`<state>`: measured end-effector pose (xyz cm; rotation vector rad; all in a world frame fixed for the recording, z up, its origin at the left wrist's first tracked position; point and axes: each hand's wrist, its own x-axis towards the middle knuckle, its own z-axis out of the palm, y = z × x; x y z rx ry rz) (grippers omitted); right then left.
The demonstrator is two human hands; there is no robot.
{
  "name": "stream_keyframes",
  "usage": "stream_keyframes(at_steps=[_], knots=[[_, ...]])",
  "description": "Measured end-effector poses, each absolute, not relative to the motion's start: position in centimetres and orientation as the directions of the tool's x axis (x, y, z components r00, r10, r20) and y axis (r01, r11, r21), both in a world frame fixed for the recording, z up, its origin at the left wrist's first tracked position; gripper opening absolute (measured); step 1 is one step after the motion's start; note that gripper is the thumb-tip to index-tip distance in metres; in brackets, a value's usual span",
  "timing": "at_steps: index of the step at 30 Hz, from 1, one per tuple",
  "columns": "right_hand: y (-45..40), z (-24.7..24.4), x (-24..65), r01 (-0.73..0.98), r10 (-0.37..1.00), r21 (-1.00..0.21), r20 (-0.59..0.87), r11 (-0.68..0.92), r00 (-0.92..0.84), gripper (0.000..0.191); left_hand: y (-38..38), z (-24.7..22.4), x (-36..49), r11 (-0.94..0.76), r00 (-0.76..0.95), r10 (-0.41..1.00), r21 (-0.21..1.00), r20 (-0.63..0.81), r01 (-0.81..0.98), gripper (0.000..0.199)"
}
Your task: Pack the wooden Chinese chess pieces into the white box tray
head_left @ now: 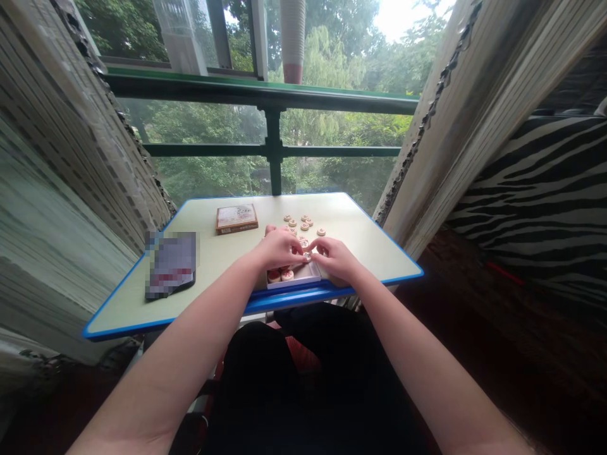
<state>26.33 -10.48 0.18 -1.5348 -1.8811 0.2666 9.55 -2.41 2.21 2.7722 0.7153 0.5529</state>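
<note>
Round wooden Chinese chess pieces (287, 274) with red marks lie in the left part of an open shallow box (312, 275) at the table's near edge. Over this box, my left hand (281, 248) is closed, its fingertips pinched at a small Chinese chess piece (307, 257). My right hand (332, 256) reaches the same piece from the other side, thumb and fingers bent against it. Another piece (303, 242) shows just beyond the fingertips. My left hand covers part of the box and perhaps some pieces.
Several loose Chinese chess pieces (305, 226) are scattered on the pale table (208, 265) past my hands. A flat brown box lid (237, 218) lies at the back left. At the left edge sits a dark, blurred-out object (173, 265). Curtains flank the window.
</note>
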Motion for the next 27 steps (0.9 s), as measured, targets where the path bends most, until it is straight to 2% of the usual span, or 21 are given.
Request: stream_keyframes(at_steps=[18,27], knots=[[-10.77,0.34,26.32,0.792,0.928,-0.547,0.367,0.269,-0.062,0.017,-2.13,1.92,9.57,-0.875,0.817,0.474,0.284,0.33,0.393,0.029],[-10.69,0.28,26.4,0.786,0.933,-0.559,0.353,0.263,-0.06,0.028,-2.1,1.99,9.59,-0.882,0.824,0.461,0.269,0.33,0.386,0.025]])
